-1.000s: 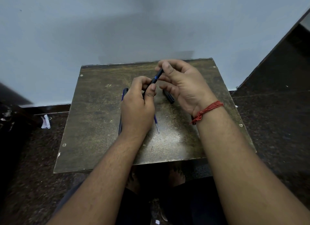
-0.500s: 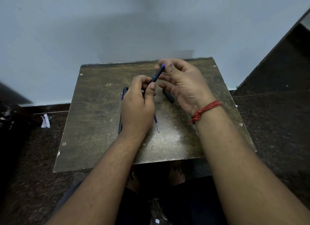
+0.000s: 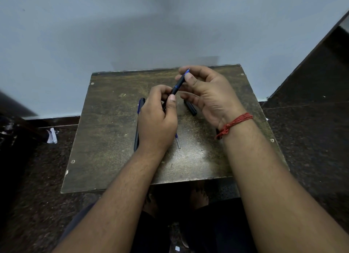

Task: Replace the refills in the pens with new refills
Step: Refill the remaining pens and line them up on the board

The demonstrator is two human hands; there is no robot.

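Fingers of both hands hold one pen (image 3: 177, 85) above the table (image 3: 105, 139).
The left hand (image 3: 157, 120) grips its lower barrel; the right hand (image 3: 205, 94) pinches the blue tip near the far edge.

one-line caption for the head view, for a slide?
Both hands, left and right, hold a dark pen above a worn table.

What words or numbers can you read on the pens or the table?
None can be read.
The pen gripped by the left hand and the right hand: no print shows.
The second pen and the pen cap on the table: too dark and small to tell.
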